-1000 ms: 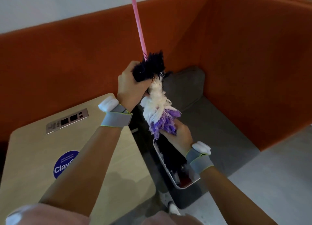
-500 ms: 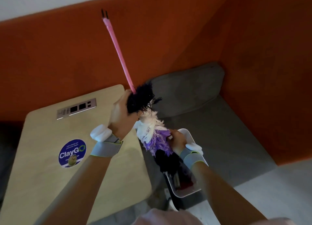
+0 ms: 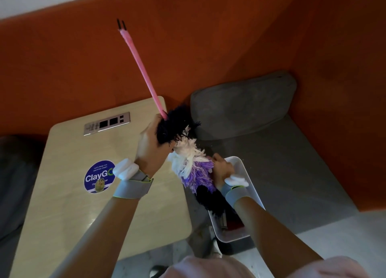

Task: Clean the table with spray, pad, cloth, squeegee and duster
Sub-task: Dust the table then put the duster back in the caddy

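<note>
Beside surface (image 3: 62, 194) edge: left hand (image 3: 149, 152) fingers wrapped round black tuft of duster (image 3: 188, 160); right hand (image 3: 222, 170) grips purple tuft. Duster head lower than second ago, tip inside white bin (image 3: 229, 237); pink handle (image 3: 142, 68) tilted further left.

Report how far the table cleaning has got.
Done, seemingly: no spray or cloth lies on the table. In hand: left hand and right hand grip the duster, its tip in the white tub. Left: stowing or using it; which, I cannot tell.
</note>
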The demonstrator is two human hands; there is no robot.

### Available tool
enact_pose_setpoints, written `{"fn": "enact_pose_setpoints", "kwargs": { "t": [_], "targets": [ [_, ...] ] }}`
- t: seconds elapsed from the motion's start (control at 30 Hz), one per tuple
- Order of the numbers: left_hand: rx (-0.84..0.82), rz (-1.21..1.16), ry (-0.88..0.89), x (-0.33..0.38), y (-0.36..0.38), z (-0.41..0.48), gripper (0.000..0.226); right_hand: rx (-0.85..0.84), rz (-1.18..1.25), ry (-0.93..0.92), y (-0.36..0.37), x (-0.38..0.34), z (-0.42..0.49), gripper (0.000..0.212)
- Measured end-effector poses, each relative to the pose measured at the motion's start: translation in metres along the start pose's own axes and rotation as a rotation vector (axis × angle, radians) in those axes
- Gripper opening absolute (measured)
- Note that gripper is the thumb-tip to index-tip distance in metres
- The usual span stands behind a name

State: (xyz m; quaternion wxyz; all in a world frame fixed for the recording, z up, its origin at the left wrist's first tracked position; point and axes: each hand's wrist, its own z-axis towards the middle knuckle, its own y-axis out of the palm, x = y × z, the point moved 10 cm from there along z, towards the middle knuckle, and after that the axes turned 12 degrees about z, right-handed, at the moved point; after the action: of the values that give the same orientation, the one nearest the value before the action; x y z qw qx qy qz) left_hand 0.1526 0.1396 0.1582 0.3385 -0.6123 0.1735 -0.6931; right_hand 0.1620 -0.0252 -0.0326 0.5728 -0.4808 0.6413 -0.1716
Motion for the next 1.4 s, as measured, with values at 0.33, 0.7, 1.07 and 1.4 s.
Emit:
{"fn": "enact_pose_setpoints", "kwargs": {
  "t": [0.33,0.7,1.07,1.4],
  "targets": [
    [-0.01,0.03,0.046,0.008,0.003,-0.005,0.062,0.069,-0.065,0.12,0.011,0.021,0.0,0.024],
    [-0.013,0.025,0.061,0.011,0.004,-0.007,0.06,0.06,0.036,0.132,0.017,0.018,-0.008,0.034],
    [-0.017,0.043,0.065,0.012,0.009,-0.002,0.058,-0.021,0.066,0.159,0.029,0.043,-0.015,0.034],
    [0.01,0.123,0.268,0.046,0.037,0.007,0.05,0.074,0.13,0.325,0.008,0.064,-0.025,0.037]
  ]
}}
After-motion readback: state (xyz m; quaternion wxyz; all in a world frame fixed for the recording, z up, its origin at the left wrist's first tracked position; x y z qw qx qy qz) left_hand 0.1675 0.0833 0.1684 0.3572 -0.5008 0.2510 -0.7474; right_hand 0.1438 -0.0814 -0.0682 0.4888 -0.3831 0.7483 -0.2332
